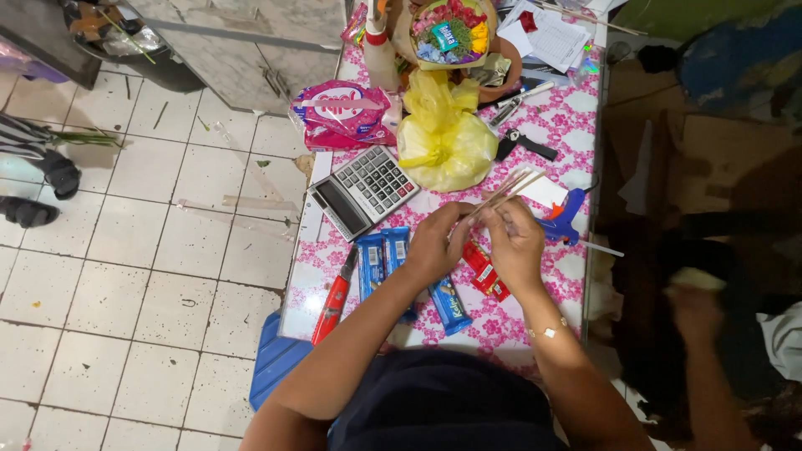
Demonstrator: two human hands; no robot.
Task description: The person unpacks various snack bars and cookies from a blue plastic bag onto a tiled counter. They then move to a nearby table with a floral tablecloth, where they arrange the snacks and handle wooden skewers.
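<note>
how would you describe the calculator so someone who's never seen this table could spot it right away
Start at the long table with the pink flowered cloth. Near its left edge, between the knotted yellow plastic bag and the blue snack packets, lies the calculator. It is the only grey slab with rows of dark keys.

A small shop counter: calculator (364, 191), snack packets (383, 255), glue gun (564, 219)

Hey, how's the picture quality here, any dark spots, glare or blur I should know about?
Head view: the pink floral tablecloth and white tiled floor are evenly lit and sharp; the right side past the table falls into deep shadow, with a blurred pale shape; the left hand and right hand holding thin wooden sticks look slightly soft.
</note>
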